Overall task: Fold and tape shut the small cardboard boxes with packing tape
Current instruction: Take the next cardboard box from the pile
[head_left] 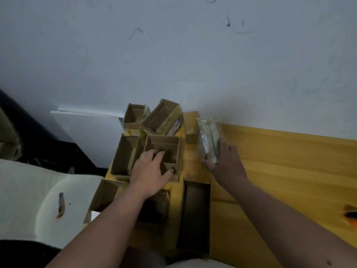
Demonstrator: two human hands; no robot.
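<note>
Leftmost, a pale cushioned seat carried a small orange-tipped tool, too blurred to identify. Beside it, a cluster of open cardboard boxes crowded the left end of the yellow wooden table, the nearest ones partly hidden under the forearms. Left hand: grip closed over the near wall of one open box, fingers hooked inside. Right hand: grip curled round a tape-wrapped package lying on the table; its label was illegible. A dark open box sat at the near edge. White scuffed wall behind. Bare tabletop extended rightward to an orange object, cut off by the frame.
</note>
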